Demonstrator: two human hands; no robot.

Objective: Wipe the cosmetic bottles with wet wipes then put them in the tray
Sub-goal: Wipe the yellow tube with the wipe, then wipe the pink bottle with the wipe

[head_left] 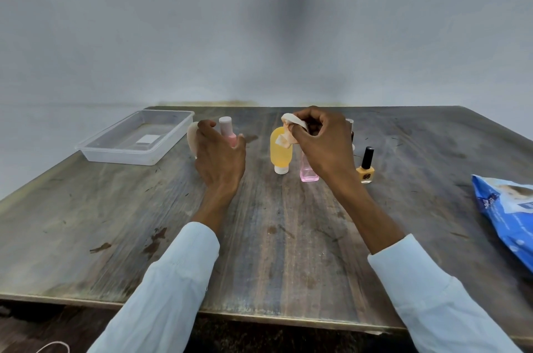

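Observation:
My left hand curls around a pink bottle with a pale cap standing on the table; a whitish bottle shows just left of its fingers. My right hand pinches a crumpled wet wipe above an upside-down yellow bottle with a white cap. A clear pink bottle stands partly behind my right hand. A yellow nail polish bottle with a black cap stands to the right. The clear plastic tray sits at the far left.
A blue wet wipes pack lies at the table's right edge. Another small bottle is mostly hidden behind my right hand. The wooden table ends near me; a grey wall stands behind it.

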